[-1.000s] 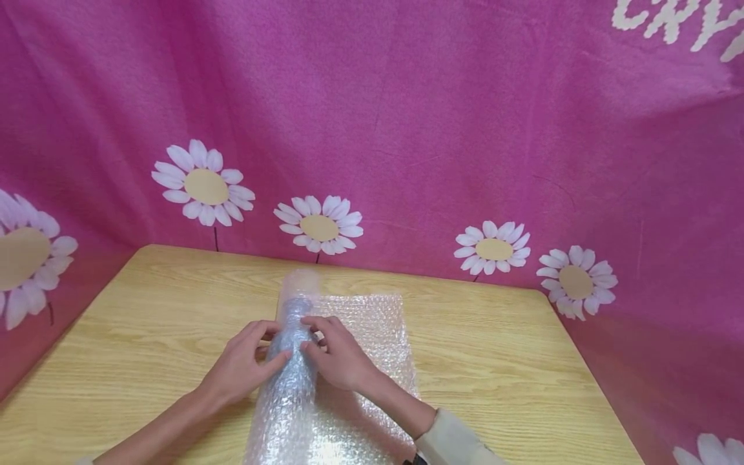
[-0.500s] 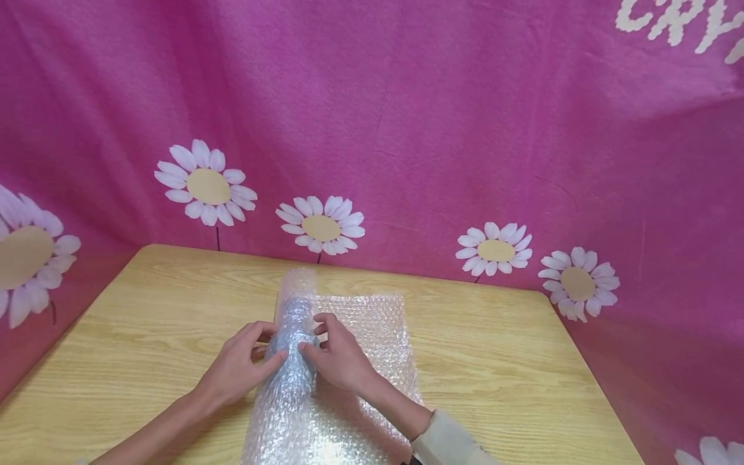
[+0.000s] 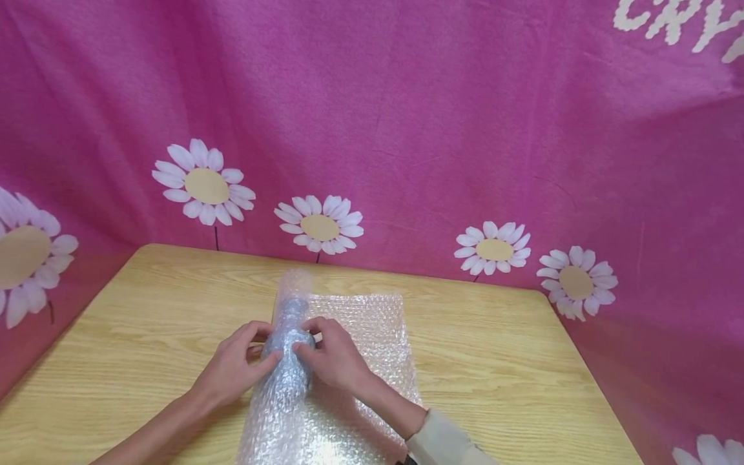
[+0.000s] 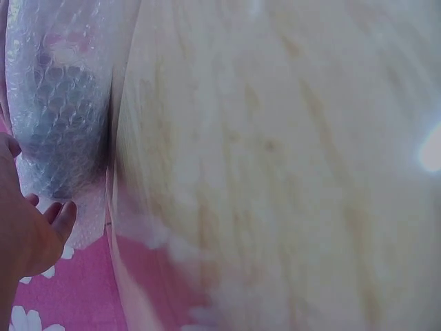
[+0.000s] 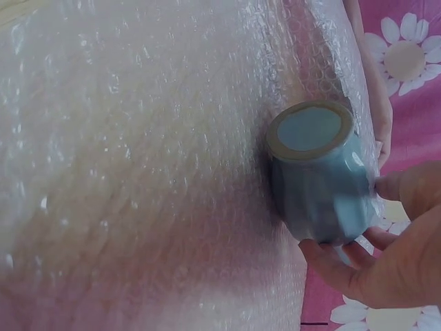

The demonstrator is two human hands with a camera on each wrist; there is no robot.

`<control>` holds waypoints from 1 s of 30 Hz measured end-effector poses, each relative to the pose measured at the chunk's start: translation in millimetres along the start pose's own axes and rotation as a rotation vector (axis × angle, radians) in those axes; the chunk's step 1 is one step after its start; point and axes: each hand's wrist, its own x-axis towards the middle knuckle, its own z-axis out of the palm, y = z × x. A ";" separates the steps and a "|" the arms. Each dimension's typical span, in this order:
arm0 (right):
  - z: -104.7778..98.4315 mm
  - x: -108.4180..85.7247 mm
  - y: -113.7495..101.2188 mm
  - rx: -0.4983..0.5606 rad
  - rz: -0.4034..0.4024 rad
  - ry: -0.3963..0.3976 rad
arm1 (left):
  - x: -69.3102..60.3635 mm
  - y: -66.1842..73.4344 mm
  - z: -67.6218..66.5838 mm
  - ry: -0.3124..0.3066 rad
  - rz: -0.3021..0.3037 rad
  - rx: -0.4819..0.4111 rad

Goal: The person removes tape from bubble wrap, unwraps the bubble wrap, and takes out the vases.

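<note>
I have the right hand (image 3: 337, 355) closed on a blue-grey vase (image 5: 320, 196), with its fingertips against the glazed body, as the right wrist view shows. Opposite that grip, the left hand (image 3: 234, 365) is curled about the covered side, its thumb on top of the bubble wrap (image 3: 374, 336); how firmly it presses I cannot tell. The vase lies on its side between the two hands, neck pointing away beyond the fingertips, base facing back toward the wrists. The wrap covers it on the left hand's side, while the base and the flank by the right fingers show bare. To the right of the grip, the rest of the sheet lies flat on the table (image 3: 494, 349).

I take the step to be rolling the vase up in the sheet. To do it well, I'd want the left thumb to pin the wrap snug while the right fingers tuck it under the bare flank, then roll toward the flat part. Both hands should turn evenly, since a body wider than its neck will likely steer the roll askew. I'd leave the overhang past neck and base loose enough to fold in.
</note>
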 end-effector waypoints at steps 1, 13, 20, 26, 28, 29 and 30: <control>0.7 0.4 -0.3 -0.008 -0.010 0.005 | -0.3 -0.3 -0.3 0.001 -0.001 -0.003; 5.3 4.0 -8.2 -0.163 -0.089 0.024 | -5.5 -2.9 -5.1 0.013 -0.001 -0.025; 10.0 7.8 -13.8 -0.225 -0.064 0.016 | -7.8 -5.9 -8.5 0.026 0.012 0.010; 15.6 11.8 -17.0 -0.270 -0.051 0.012 | -8.9 -9.5 -10.3 0.044 0.042 0.020; 17.9 13.7 -18.3 -0.285 -0.043 0.010 | -9.8 -10.4 -11.1 0.053 0.044 0.025; 18.9 14.6 -19.1 -0.291 -0.040 0.009 | -10.2 -10.5 -11.6 0.059 0.042 0.027; 20.0 15.7 -19.6 -0.298 -0.036 0.007 | -10.5 -10.5 -12.2 0.064 0.038 0.031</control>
